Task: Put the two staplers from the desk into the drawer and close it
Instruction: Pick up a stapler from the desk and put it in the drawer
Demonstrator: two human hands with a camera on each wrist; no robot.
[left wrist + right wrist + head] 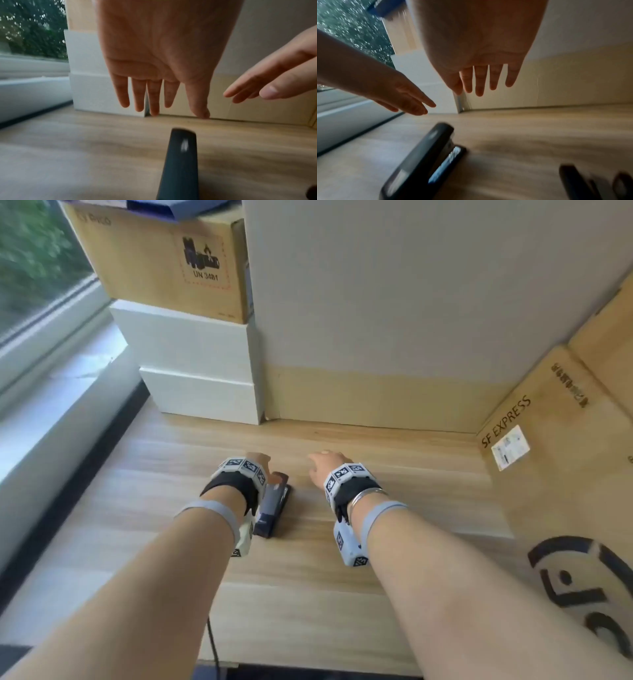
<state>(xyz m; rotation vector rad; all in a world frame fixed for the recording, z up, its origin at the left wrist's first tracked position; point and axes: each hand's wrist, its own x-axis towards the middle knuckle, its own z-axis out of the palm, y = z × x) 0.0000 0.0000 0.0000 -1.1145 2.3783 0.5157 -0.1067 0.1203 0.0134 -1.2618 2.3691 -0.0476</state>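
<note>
A dark stapler (275,506) lies on the wooden desk (394,474), partly under my left wrist; it also shows in the left wrist view (180,162) and the right wrist view (423,159). A second dark stapler (573,182) lies blurred at the bottom right of the right wrist view and is hidden beneath my right wrist in the head view. My left hand (257,462) (159,94) hovers over the desk beyond the first stapler, fingers straight, holding nothing. My right hand (323,465) (481,83) hovers beside it, also straight-fingered and holding nothing. No drawer is in view.
White boxes (195,371) with a brown UN 3481 carton (164,265) on top stand at the back left. A large box (394,320) closes the back, and an SF Express carton (548,457) the right. A window (34,268) runs along the left. A cable (212,645) hangs at the front edge.
</note>
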